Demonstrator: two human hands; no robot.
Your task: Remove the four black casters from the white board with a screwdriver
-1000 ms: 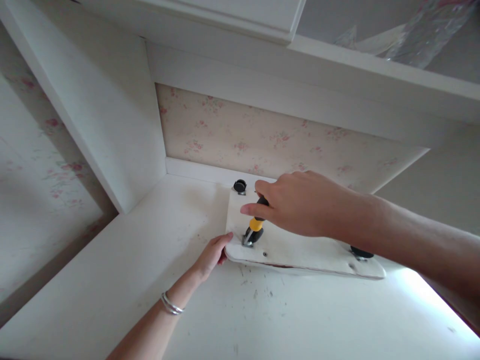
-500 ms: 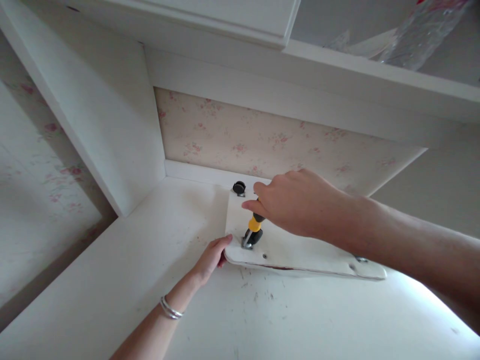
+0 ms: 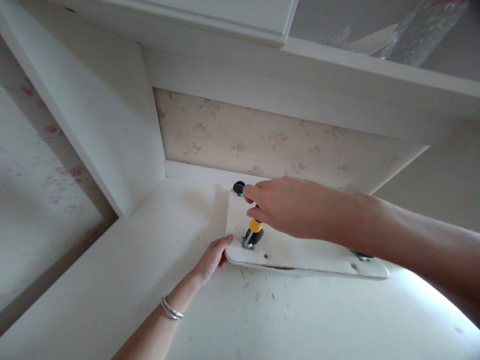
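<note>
A screwdriver [image 3: 255, 226] is gripped by the right hand [image 3: 290, 205], its tip at a caster wheel [image 3: 257, 236]. The white board [image 3: 303, 252] is held at one corner by the left hand [image 3: 210, 256].

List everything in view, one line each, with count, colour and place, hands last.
Screwdriver: 1, yellow and black, tip at the near left caster's plate
Casters: 3 visible, black, on the board; the right one partly hidden by the forearm
Board: 1, white, on the desktop
Desktop: 1, white, below the board
Wallpaper: cream with pink flowers, behind the desktop and at far left
Side panel: 1, white, left
Cabinet door: 1, white, top
Shelf: 1, white, upper right
Plastic: clear, on the shelf; pieces uncountable
Bangles: silver, left wrist; count unclear
Left hand: 1, gripping the board's left end
Right hand: 1, around the screwdriver's handle
</note>
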